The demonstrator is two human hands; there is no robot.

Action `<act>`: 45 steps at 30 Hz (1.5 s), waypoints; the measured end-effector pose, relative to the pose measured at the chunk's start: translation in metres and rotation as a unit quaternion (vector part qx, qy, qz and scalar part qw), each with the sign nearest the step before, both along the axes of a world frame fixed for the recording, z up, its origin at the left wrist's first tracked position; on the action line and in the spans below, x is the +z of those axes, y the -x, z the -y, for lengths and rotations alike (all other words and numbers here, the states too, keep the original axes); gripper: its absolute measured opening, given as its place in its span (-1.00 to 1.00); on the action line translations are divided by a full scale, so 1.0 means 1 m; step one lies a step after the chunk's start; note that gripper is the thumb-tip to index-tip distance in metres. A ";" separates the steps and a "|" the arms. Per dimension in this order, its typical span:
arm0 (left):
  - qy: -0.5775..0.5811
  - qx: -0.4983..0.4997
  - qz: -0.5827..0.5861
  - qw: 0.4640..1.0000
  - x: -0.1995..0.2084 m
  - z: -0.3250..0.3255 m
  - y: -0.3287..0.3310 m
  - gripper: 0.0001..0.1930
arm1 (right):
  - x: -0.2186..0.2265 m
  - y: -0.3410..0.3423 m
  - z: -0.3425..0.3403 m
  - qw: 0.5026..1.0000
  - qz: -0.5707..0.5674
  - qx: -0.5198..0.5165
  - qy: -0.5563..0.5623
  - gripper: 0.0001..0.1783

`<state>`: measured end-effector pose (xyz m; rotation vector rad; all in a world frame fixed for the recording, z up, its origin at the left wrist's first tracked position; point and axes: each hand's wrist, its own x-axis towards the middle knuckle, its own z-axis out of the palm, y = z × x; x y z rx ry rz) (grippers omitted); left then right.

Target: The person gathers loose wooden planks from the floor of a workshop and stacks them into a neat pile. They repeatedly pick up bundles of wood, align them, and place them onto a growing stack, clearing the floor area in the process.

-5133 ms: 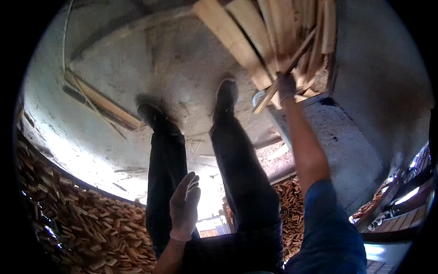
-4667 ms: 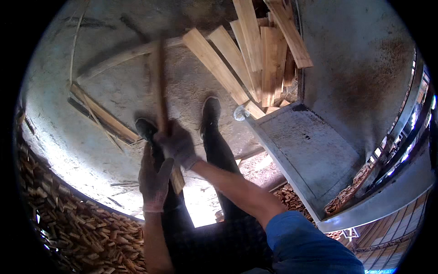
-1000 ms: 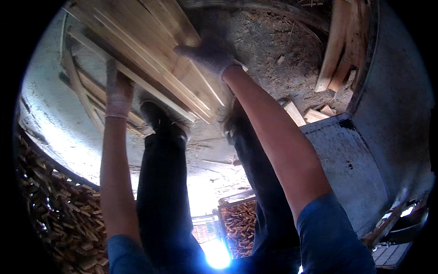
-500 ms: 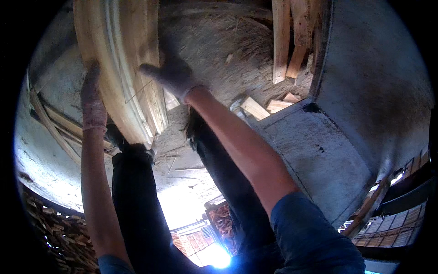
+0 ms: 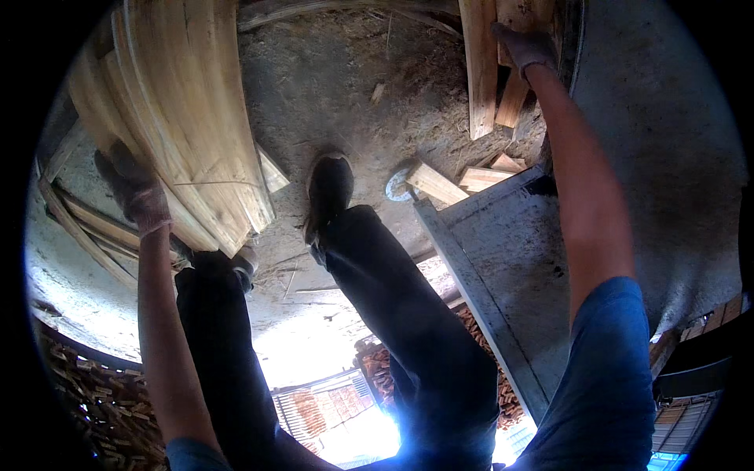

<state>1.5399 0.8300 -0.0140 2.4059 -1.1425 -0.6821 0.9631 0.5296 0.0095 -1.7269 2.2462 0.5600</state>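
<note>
My left hand (image 5: 135, 187), in a pale work glove, lies against the left edge of a stack of long wooden boards (image 5: 200, 102). Its fingers are stretched and somewhat apart. A thin cord or wire runs across the stack near its lower end. My right hand (image 5: 528, 49), gloved too, is at the far right on a short wooden board (image 5: 525, 11) among several upright-looking planks. One finger or the thumb reaches left across that board; the other fingers look curled at its side and are partly hidden.
Loose wood offcuts (image 5: 437, 184) lie beside a round metal disc (image 5: 398, 185) on the dusty floor. A grey metal panel (image 5: 503, 314) stands to the right of my legs. Strips of wood (image 5: 94, 224) lie at the left. My shoe (image 5: 330, 184) is on the floor between the stacks.
My right hand has left the long board stack and moved far right to the other planks. The stack now sits further left, with my left hand still at its edge.
</note>
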 end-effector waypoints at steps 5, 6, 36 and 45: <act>-0.010 -0.148 0.187 0.971 -0.025 -0.021 -0.024 -0.33 | 0.014 0.000 -0.063 0.993 -0.040 0.087 0.070 -0.24; 0.002 -0.176 0.209 0.962 -0.034 -0.018 -0.027 -0.38 | 0.011 0.022 -0.092 0.982 -0.035 0.154 0.108 -0.28; -0.085 -0.173 -0.093 0.977 -0.018 -0.021 -0.067 -0.35 | 0.056 -0.229 -0.152 0.910 0.404 -0.001 -0.090 0.12; -0.098 0.019 -0.278 0.955 -0.004 -0.019 -0.059 -0.23 | -0.007 -0.219 -0.128 0.929 0.365 0.023 -0.055 -0.24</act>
